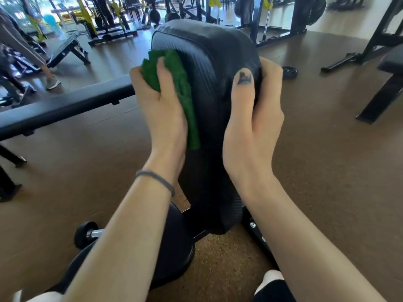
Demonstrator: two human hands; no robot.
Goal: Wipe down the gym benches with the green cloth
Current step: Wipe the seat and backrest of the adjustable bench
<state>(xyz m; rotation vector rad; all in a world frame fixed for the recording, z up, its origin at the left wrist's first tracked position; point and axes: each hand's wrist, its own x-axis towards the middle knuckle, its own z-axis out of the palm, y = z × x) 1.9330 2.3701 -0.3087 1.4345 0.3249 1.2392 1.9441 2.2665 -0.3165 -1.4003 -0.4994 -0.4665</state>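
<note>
Wiping the left flank of a black padded bench (pixel 209 68) at the centre of the frame, a person's left hand (pixel 161 110) presses the green cloth (pixel 181 88) flat against the upholstery, fingers curled closed around the bunched fabric. At centre right, the right hand (pixel 255 118) wraps the pad's opposite edge, thumb on top, apparently steadying it. The wipe looks mid-course on this pad; the next stroke likely calls for drawing the cloth along the side toward the lower frame.

Gym floor, padded benches (pixel 65 107), yellow-framed weight machines (pixel 87 18), loose weight plate (pixel 289 72)
</note>
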